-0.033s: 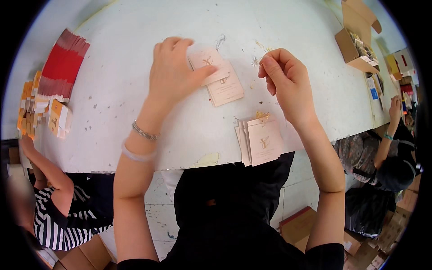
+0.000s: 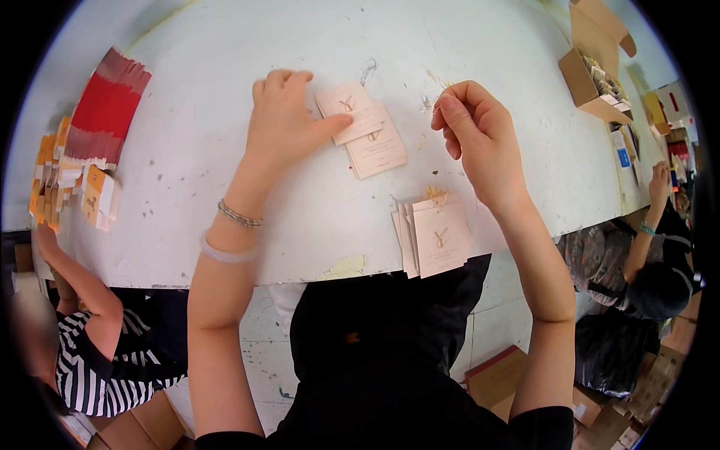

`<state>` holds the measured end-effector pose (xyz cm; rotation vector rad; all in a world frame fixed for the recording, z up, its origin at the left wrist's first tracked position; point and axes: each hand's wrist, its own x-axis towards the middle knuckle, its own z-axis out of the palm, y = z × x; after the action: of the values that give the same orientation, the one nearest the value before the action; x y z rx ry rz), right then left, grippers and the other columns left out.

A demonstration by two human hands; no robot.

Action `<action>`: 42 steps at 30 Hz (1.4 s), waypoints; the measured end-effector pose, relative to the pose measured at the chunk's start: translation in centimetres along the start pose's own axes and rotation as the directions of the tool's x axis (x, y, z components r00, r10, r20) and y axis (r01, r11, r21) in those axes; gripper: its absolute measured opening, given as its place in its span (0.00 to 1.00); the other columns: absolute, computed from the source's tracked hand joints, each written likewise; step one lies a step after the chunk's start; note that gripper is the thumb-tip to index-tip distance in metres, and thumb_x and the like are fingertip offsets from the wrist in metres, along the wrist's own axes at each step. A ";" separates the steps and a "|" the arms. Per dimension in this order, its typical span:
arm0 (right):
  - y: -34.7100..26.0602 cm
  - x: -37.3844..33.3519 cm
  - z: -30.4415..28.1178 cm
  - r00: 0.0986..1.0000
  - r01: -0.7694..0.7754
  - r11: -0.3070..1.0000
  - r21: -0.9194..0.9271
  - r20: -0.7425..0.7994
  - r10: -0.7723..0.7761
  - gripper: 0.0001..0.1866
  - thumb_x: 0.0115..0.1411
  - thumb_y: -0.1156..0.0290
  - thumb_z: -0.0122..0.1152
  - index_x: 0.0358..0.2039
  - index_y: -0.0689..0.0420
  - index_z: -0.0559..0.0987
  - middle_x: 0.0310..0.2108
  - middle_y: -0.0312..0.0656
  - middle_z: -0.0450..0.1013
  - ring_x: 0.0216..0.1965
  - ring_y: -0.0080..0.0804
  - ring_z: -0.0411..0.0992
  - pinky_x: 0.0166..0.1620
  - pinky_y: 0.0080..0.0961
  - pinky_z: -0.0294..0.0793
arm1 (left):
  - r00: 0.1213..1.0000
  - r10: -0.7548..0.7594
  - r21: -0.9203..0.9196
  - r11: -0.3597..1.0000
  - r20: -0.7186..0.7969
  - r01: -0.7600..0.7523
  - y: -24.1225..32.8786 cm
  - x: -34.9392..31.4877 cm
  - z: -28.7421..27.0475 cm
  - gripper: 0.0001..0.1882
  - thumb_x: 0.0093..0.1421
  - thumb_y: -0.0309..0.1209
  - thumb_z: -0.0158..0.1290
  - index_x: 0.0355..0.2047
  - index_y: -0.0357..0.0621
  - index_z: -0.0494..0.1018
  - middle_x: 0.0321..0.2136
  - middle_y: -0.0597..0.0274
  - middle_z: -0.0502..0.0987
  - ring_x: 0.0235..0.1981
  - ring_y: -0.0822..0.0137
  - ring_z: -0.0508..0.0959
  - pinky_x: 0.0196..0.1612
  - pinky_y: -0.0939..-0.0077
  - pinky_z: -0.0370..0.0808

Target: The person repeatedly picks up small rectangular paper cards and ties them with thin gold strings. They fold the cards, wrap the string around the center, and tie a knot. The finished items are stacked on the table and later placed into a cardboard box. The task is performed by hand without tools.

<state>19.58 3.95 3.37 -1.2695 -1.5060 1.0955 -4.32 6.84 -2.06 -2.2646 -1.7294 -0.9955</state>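
My left hand (image 2: 285, 120) is open at the left of two overlapping stacks of pale pink tags, its thumb tip over the upper tag (image 2: 349, 105). Part of the lower tag stack (image 2: 379, 154) shows beneath it. To the right, above the table, my right hand (image 2: 476, 131) is closed with thumb and forefinger pinched; what they hold, if anything, is hidden or too small to name. Beyond its fingers lie thin gold strings (image 2: 442, 79). Nearer me, a fanned pile of pink tags (image 2: 441, 238) with gold strings at the top lies along the table's front edge.
Red flat packages (image 2: 105, 109) and orange-and-white boxes (image 2: 96, 196) stand at the far left, next to a person in a striped top (image 2: 112, 367). An open cardboard box (image 2: 589, 86) with packed items is at the far right, where another person's arm (image 2: 646, 217) reaches in.
My left hand has shifted slightly left, its thumb sliding back a little over the upper tag. My right hand stays where it was.
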 end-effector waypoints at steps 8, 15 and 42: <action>-0.4 1.5 1.4 0.991 0.068 0.986 -0.150 0.125 -0.049 0.10 0.63 0.69 0.54 0.32 0.63 0.76 0.23 0.37 0.73 0.25 0.23 0.68 0.32 0.21 0.69 | 0.897 -0.254 -0.623 0.649 0.363 0.436 0.5 1.6 -0.9 0.20 0.49 0.27 0.66 0.39 0.35 0.70 0.33 0.55 0.77 0.34 0.67 0.78 0.37 0.73 0.75; -2.3 3.7 2.4 0.974 0.219 0.926 -0.308 0.127 -0.188 0.10 0.57 0.70 0.59 0.28 0.66 0.81 0.19 0.45 0.76 0.19 0.29 0.72 0.27 0.27 0.72 | 0.953 -0.239 -0.802 0.524 0.185 0.287 4.3 0.5 -3.0 0.09 0.54 0.19 0.59 0.36 0.36 0.74 0.23 0.63 0.80 0.24 0.76 0.80 0.27 0.83 0.76; 2.6 -7.4 -4.8 1.000 0.026 0.998 -0.064 0.009 -0.025 0.03 0.64 0.79 0.52 0.32 0.62 0.73 0.22 0.30 0.65 0.25 0.14 0.61 0.29 0.15 0.63 | 0.955 0.156 -0.535 0.845 0.251 0.002 13.8 -8.5 -4.8 0.54 0.33 0.44 0.73 0.59 0.35 0.61 0.58 0.42 0.63 0.59 0.46 0.65 0.59 0.46 0.60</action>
<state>25.63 -2.64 1.46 -1.2876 -1.5707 1.0443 4.93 -7.01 0.79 -2.9278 -1.5796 -1.3185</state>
